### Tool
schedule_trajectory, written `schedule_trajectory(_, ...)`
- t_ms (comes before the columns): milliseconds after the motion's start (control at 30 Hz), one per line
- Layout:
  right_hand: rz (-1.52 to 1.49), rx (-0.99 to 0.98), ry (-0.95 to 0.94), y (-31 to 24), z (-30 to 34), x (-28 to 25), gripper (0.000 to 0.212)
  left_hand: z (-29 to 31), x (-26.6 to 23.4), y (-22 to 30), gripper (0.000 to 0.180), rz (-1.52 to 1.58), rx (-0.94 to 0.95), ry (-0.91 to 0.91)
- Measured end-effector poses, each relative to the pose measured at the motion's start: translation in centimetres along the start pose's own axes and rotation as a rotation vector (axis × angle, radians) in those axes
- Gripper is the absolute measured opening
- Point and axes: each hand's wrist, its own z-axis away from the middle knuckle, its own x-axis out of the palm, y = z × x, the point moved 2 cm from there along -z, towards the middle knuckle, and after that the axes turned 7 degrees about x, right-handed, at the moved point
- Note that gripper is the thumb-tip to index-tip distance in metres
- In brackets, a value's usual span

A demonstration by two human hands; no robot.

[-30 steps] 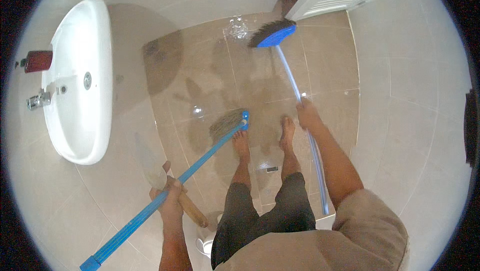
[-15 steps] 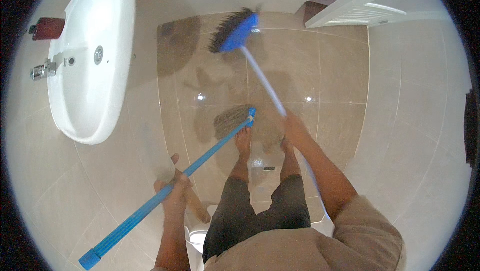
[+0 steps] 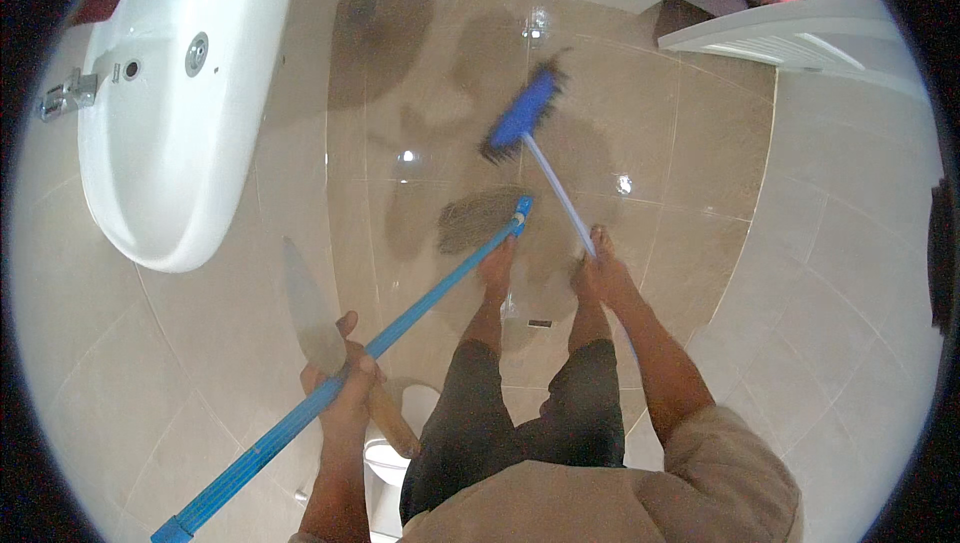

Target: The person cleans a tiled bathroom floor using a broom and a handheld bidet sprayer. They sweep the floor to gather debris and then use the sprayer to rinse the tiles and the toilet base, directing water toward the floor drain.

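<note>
My left hand (image 3: 346, 388) is closed around the blue pole of a mop (image 3: 430, 297), whose grey strands (image 3: 475, 223) lie on the floor by my left foot. The same hand also grips a tool with a pale tapering blade (image 3: 315, 318) and a wooden handle (image 3: 394, 425); its exact kind is unclear. Closed on the pale stick of a broom (image 3: 560, 188), my right hand (image 3: 607, 275) is in front of my right foot. The blue broom head (image 3: 526, 108), edged with dark bristles, is over the tiles just beyond the mop strands.
A white washbasin (image 3: 170, 183) with a metal tap (image 3: 68, 95) juts from the left wall. Between my legs lies a small floor drain (image 3: 540, 323). A white louvred door (image 3: 790, 33) stands at the far right, and part of a toilet (image 3: 388, 461) shows behind my left side.
The broom head has swung to the right and turned, and is now nearer the mop strands. My right hand has come slightly nearer to me. My left hand keeps its hold.
</note>
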Motion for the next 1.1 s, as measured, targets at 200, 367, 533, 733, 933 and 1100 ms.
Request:
schedule_trajectory(200, 0.044, -0.448, 0.194, -16.1, -18.0, 0.6, 0.041, -0.3, 0.6, 0.3, 0.028, -0.041, -0.080, 0.043)
schedule_trajectory(367, 0.033, -0.379, 0.189, -14.6, -7.1, -2.7, 0.043, 0.4, -0.9, -1.0, 0.030, -0.003, -0.043, 0.006)
schedule_trajectory(533, 0.033, 0.070, 0.168, 0.6, 10.1, -5.6, 0.047, 0.1, -1.5, -0.6, 0.034, 0.099, -0.082, 0.019)
schedule_trajectory(733, 0.096, -0.070, 0.390, 10.7, 4.0, -0.8, 0.045, -0.4, -1.3, -0.9, 0.046, 0.055, -0.092, 0.044)
schedule_trajectory(933, -0.175, -0.093, 0.282, -9.8, -16.5, -1.9, 0.043, 0.4, -1.0, -1.0, 0.052, 0.032, -0.093, 0.073)
schedule_trajectory(1100, 0.068, -0.243, 0.100, -25.0, -15.4, -5.5, 0.034, 1.8, -0.1, -0.3, 0.054, 0.078, -0.145, 0.125)
